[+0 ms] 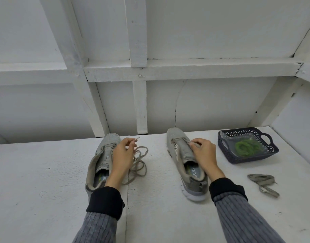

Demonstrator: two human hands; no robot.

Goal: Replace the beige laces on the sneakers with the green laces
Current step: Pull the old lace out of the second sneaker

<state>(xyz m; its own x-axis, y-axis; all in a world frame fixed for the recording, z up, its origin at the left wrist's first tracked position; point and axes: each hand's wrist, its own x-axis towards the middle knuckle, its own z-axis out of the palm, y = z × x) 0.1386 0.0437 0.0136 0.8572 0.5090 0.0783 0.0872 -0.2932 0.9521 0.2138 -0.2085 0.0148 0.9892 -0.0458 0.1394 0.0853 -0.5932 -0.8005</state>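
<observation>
A grey mesh left sneaker (102, 160) is seen near the far edge of the white painted surface (36, 181), toe toward the wall, its eyelets bare. Over it the left hand (121, 155) is raised, wrist bent, its grip narrow: the tip of a beige lace (139, 162) is pinched between thumb and forefinger, and the rest of that flat woven cord is heaped in loose loops on the surface just beside the shoe. Both forearms are covered by ribbed grey sleeves with black cuffs.

Further right, the right sneaker (181, 155) lies parallel, a white sole visible at the heel and lace remaining across its upper eyelets. The right hand (203, 153) is laid over the tongue, fingers curled, its grip closed on a strand of that lace.

Toward the right edge, a dark perforated plastic basket (266, 155) holds the coiled green laces (245, 147) on a clear film. Nearer the front, a second beige lace (264, 184) lies folded.
</observation>
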